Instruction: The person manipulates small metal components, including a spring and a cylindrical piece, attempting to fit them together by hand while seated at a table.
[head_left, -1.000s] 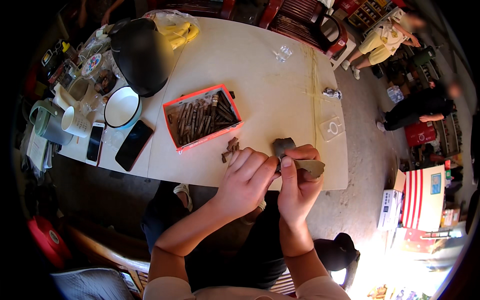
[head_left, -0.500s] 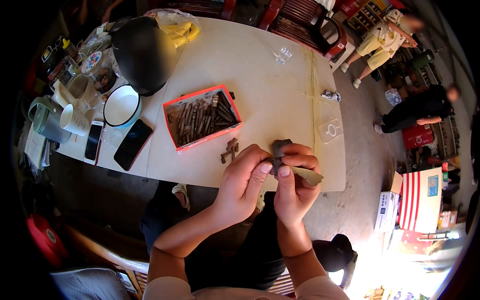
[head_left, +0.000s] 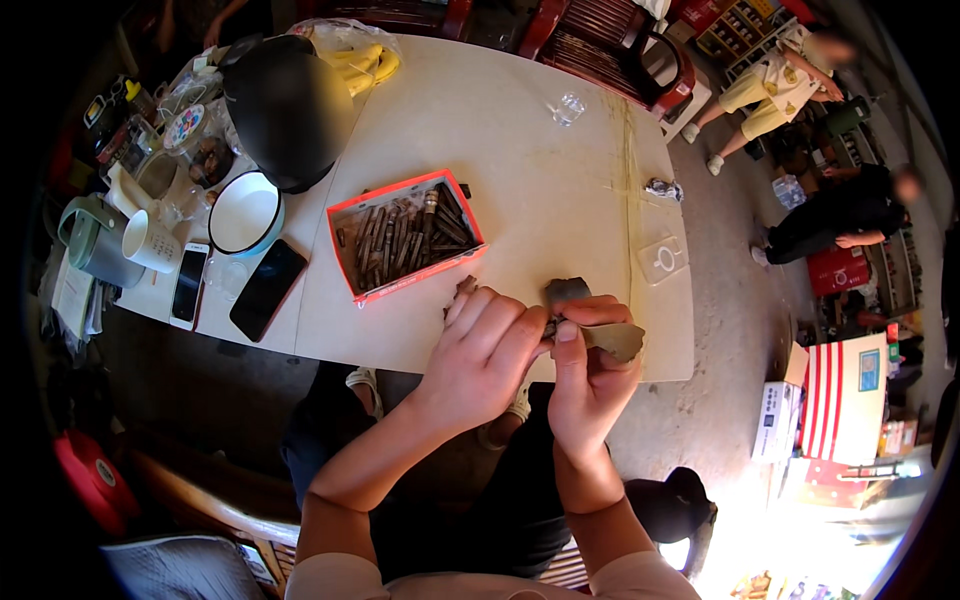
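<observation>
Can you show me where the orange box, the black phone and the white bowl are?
Orange box (head_left: 345, 248): head view, on its left wall.
Black phone (head_left: 267, 290): head view, middle of its screen.
White bowl (head_left: 214, 222): head view, on its left rim.

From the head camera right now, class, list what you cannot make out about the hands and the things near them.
- Small part pinched between left hand and right hand: fingers cover it; kind unclear.
- Grey piece in the right hand: its thumb hides the middle.
- Dark pieces in the orange tray: too small to tell.
- Bits beside the left hand: knuckles hide most.
</observation>
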